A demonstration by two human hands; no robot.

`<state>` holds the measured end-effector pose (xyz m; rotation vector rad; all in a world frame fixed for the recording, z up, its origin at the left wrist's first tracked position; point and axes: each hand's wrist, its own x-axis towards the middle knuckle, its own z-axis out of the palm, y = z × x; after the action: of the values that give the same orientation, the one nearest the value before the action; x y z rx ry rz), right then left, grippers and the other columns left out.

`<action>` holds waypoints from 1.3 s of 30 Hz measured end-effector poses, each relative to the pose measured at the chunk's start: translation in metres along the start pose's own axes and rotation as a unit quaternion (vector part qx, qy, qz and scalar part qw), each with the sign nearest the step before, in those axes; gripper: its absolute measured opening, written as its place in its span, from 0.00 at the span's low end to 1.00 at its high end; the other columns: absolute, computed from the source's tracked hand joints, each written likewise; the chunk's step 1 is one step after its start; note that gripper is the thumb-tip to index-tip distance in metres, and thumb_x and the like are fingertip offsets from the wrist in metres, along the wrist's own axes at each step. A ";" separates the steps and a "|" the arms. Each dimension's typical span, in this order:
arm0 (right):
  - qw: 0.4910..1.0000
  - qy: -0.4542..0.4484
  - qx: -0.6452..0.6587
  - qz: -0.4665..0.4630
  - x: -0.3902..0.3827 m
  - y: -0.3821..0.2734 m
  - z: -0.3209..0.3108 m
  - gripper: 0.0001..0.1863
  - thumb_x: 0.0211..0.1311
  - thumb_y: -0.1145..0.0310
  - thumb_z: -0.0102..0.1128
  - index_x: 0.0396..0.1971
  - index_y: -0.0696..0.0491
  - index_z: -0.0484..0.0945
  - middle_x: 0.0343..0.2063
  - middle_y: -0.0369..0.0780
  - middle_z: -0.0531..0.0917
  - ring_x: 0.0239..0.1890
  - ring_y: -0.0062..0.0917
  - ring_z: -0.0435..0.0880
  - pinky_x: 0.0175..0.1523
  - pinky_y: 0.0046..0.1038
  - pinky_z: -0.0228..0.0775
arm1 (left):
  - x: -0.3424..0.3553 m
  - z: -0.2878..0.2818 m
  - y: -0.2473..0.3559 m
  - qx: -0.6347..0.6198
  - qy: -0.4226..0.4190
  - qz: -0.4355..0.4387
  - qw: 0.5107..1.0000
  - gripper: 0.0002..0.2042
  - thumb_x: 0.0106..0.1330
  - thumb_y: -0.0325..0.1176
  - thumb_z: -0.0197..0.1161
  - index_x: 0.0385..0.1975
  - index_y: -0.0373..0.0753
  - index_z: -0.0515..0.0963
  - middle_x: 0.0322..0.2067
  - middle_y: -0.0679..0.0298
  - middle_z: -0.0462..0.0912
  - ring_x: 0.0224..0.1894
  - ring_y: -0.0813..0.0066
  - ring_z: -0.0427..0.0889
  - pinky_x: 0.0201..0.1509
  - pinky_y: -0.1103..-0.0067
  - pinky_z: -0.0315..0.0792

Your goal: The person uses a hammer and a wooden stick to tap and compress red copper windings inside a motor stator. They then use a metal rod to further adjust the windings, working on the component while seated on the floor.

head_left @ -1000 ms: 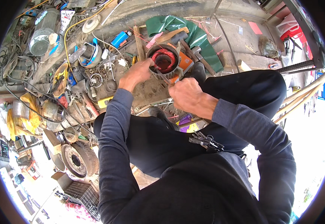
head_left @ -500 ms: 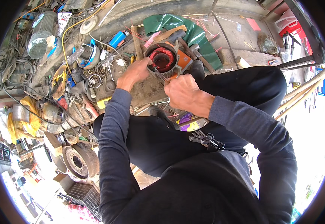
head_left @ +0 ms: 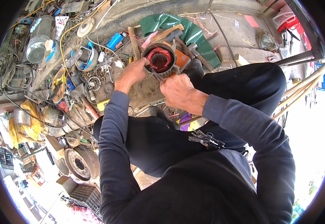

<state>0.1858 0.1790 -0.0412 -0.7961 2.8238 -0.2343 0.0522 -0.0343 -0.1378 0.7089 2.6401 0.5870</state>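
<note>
My left hand (head_left: 132, 74) is closed at the left rim of a metal motor housing (head_left: 173, 67), which holds a ring of red coil windings (head_left: 162, 52). My right hand (head_left: 177, 89) is just below the housing, its fingers wrapped round a slim metal tool (head_left: 158, 78) angled up to the housing's lower edge; the tool's type is unclear. An orange flat object (head_left: 183, 59) lies right of the housing, beside hammers (head_left: 193, 49) and a green plastic sheet (head_left: 207, 48). A wooden handle (head_left: 134, 44) stands out at the upper left.
Tangled cables, a grey electric motor (head_left: 37, 41), a blue bottle-like object (head_left: 115, 40) and loose metal parts crowd the left. A rusty wheel rim (head_left: 80, 164) and a black crate (head_left: 87, 194) are lower left. A metal frame (head_left: 300, 22) and long poles (head_left: 296, 89) stand at the right.
My right hand has shifted up and left with the tool at the housing. My left hand and the housing appear slightly higher and further left in view, as does the background.
</note>
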 end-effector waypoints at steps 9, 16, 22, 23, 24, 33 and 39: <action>0.993 -0.078 0.027 0.080 0.007 -0.007 -0.011 0.14 0.59 0.63 0.67 0.42 0.52 0.90 0.37 0.45 0.91 0.40 0.41 0.94 0.42 0.43 0.85 | -0.001 0.003 -0.003 0.012 0.010 0.021 1.000 0.22 0.64 0.19 0.57 0.60 0.40 0.76 0.50 0.42 0.86 0.56 0.40 0.84 0.59 0.55 0.77; 0.993 -0.028 0.055 0.103 0.003 0.007 -0.006 0.14 0.56 0.65 0.65 0.39 0.56 0.90 0.36 0.50 0.91 0.39 0.45 0.93 0.44 0.45 0.85 | -0.006 0.015 0.008 0.048 0.008 0.032 0.998 0.22 0.67 0.22 0.60 0.61 0.40 0.77 0.53 0.44 0.86 0.56 0.40 0.84 0.60 0.56 0.78; 0.982 -0.001 0.111 0.155 0.011 0.027 0.003 0.17 0.51 0.65 0.65 0.40 0.55 0.90 0.37 0.55 0.90 0.42 0.52 0.92 0.51 0.47 0.84 | -0.008 0.015 0.008 0.034 0.033 0.057 0.997 0.17 0.68 0.24 0.61 0.56 0.40 0.82 0.53 0.51 0.85 0.56 0.44 0.83 0.60 0.58 0.79; 0.977 0.005 0.122 0.172 0.014 0.030 0.003 0.17 0.51 0.65 0.65 0.41 0.54 0.90 0.37 0.54 0.91 0.43 0.50 0.92 0.52 0.46 0.84 | -0.007 0.016 0.006 0.028 0.035 0.053 0.998 0.16 0.68 0.25 0.61 0.55 0.40 0.82 0.53 0.52 0.84 0.56 0.44 0.83 0.60 0.58 0.79; 0.972 -0.004 0.132 0.196 0.017 0.032 0.004 0.18 0.51 0.64 0.66 0.41 0.54 0.90 0.38 0.52 0.91 0.44 0.49 0.92 0.53 0.45 0.84 | -0.006 0.016 0.004 0.017 0.042 0.064 0.997 0.15 0.68 0.25 0.62 0.54 0.40 0.83 0.52 0.52 0.85 0.55 0.45 0.84 0.59 0.58 0.79; 0.935 -0.077 0.256 0.231 0.026 0.065 -0.005 0.16 0.50 0.58 0.76 0.35 0.52 0.93 0.31 0.45 0.92 0.36 0.37 0.92 0.45 0.37 0.82 | 0.004 0.023 -0.009 -0.006 0.093 0.090 0.992 0.08 0.68 0.27 0.65 0.44 0.41 0.86 0.44 0.57 0.87 0.48 0.49 0.87 0.54 0.60 0.81; 0.777 -0.048 0.560 0.282 0.013 0.077 -0.006 0.09 0.51 0.68 0.75 0.27 0.58 0.88 0.17 0.35 0.78 0.17 0.20 0.71 0.22 0.28 0.56 | 0.002 0.022 -0.008 -0.022 0.089 0.091 0.992 0.07 0.68 0.30 0.67 0.44 0.43 0.86 0.45 0.57 0.87 0.49 0.49 0.87 0.54 0.60 0.81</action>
<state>0.1348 0.2376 -0.0536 0.2978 2.0457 -1.4772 0.0562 -0.0328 -0.1605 0.9295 2.7324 0.7908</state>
